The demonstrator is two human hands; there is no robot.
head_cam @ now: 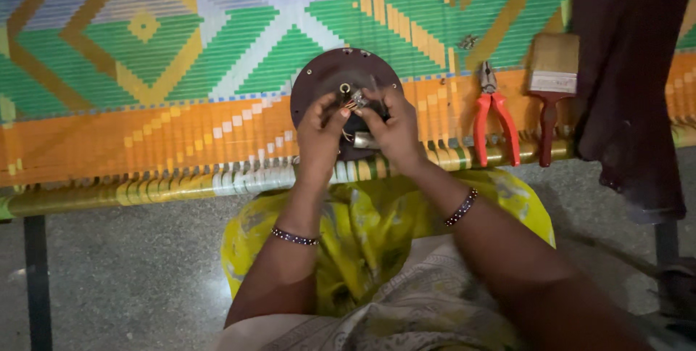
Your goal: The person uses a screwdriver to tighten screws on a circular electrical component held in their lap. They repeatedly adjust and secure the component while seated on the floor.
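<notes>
A woven cot bed strung with green, orange, yellow and pale blue plastic bands (181, 68) fills the upper part of the view, its front rail wrapped in yellow and white banding, and a dark metal leg (36, 278) drops from it to the grey speckled floor (130, 278) at the far left. Near the middle of the bed, close to the front edge, stands a round dark brown metal disc with small holes around its rim and a brass-coloured centre hole (341, 75). The left hand (319, 133) is raised in front of the disc, fingers curled, thumb and fingertips pinching a small cluster of reddish-copper wires and a pale connector (357, 98) just beside the centre hole. The right hand (395, 130) meets it from the other side, fingertips pressed onto the same wire cluster, so both hands touch at that spot; each wrist carries a dark beaded bangle. Below them lies a lap in yellow patterned cloth (362, 235). To the right of the hands, a pair of pliers with red-orange handles (493, 115) lies on the bed, jaws pointing away, with a few small screws (467, 41) just beyond its tip. Next comes a flat paintbrush with pale bristles and a dark red-brown wooden handle (551, 90), and a dark maroon cloth (631, 83) hangs over the bed's far right end
</notes>
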